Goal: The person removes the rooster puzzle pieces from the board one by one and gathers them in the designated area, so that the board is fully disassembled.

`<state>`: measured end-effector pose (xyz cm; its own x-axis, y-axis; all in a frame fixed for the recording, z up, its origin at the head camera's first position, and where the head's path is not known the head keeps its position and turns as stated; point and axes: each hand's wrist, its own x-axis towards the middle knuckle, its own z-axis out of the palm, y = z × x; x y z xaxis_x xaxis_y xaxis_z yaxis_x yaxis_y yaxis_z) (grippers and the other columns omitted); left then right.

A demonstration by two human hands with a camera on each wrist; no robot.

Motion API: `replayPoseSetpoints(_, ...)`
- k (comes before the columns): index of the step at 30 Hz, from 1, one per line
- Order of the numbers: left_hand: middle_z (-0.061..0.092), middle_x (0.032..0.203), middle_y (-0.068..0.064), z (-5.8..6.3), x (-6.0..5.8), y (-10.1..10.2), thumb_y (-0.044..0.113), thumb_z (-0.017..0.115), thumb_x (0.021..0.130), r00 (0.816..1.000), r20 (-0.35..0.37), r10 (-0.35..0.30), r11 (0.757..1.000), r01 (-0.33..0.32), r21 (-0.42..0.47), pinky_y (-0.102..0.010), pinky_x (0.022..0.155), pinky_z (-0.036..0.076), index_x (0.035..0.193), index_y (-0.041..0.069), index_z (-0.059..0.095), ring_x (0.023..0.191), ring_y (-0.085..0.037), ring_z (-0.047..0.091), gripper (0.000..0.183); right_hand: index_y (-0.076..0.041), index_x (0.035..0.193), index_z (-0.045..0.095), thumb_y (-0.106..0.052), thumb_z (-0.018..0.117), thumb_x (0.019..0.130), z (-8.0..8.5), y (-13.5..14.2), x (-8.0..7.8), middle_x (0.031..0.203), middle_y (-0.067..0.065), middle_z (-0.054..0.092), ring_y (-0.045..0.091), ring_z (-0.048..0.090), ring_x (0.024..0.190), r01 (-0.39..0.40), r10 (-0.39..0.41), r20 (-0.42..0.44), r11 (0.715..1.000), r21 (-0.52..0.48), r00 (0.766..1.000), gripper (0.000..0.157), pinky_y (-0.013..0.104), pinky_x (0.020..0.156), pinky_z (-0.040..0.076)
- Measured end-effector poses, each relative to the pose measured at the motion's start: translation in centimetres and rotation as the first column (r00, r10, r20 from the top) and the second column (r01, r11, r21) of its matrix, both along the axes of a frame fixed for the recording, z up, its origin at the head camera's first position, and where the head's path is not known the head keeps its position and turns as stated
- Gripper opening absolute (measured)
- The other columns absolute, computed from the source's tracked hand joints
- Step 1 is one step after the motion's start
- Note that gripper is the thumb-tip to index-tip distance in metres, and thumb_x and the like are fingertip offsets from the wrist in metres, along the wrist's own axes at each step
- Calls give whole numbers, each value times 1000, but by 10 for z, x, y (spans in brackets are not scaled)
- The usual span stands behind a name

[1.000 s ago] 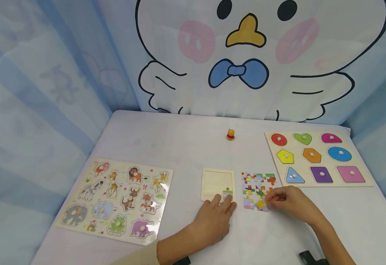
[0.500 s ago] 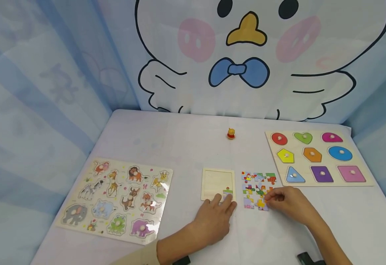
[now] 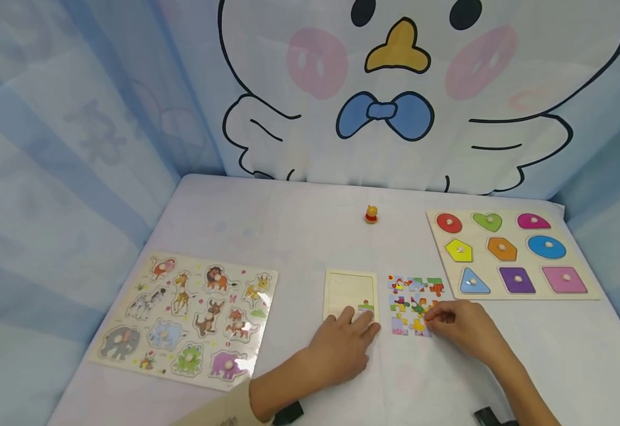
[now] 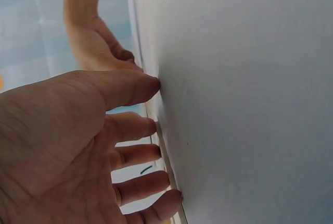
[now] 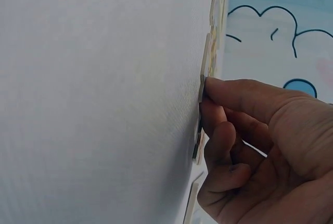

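My left hand [image 3: 342, 349] rests with spread fingers on the near edge of a small wooden puzzle tray [image 3: 333, 293]. In the left wrist view, the fingertips [image 4: 151, 126] touch the tray's edge. One puzzle piece [image 3: 365, 307] lies in the tray's lower right corner, partly covered by the fingers. To the right, my right hand [image 3: 464, 328] pinches a puzzle piece [image 5: 202, 86] between thumb and index finger, at the right side of a group of loose jigsaw pieces [image 3: 416, 288]. Its other fingers are curled. The held piece's picture is hidden by the hand.
An animal peg puzzle board [image 3: 193, 316] lies at the left. A shape peg puzzle board [image 3: 480, 251] is at the far right. A small yellow and red figurine [image 3: 371, 215] stands toward the back of the white table [image 3: 288, 225].
The left hand's fingers have shifted slightly on the tray edge. My right hand stays at the same pieces. The head view has tilted a little.
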<state>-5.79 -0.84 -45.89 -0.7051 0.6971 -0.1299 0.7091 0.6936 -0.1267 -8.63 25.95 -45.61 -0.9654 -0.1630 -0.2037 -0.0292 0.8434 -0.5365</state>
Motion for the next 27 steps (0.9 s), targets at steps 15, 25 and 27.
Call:
replayPoseSetpoints(15, 41, 144, 5, 4, -4, -3, 48, 60, 94, 999, 41, -4, 1000, 4, 16, -28, 71, 43, 147, 26, 48, 109, -18, 41, 58, -15, 88, 76, -13, 78, 84, 3, -1, 2, 79, -6, 63, 16, 53, 73, -12, 13, -26, 999, 33, 1000, 5, 28, 64, 45)
replayPoseSetpoints(25, 38, 147, 7, 1, -5, -3, 52, 58, 94, 999, 41, 12, 1000, -11, -20, -28, 72, 44, 149, 29, 44, 112, -18, 41, 61, -13, 100, 77, -14, 76, 86, 19, -31, -8, 78, -8, 60, 14, 51, 70, -89, 84, -147, 996, -28, 986, 14, 26, 60, 44)
replayPoseSetpoints(27, 37, 148, 7, 0, -5, -2, 52, 58, 94, 999, 49, 17, 1000, -16, -14, -28, 73, 44, 149, 30, 44, 113, -18, 41, 61, -14, 100, 76, -14, 75, 86, 21, -43, -13, 77, -9, 59, 13, 51, 68, -120, 114, -143, 992, -35, 983, 13, 27, 58, 43)
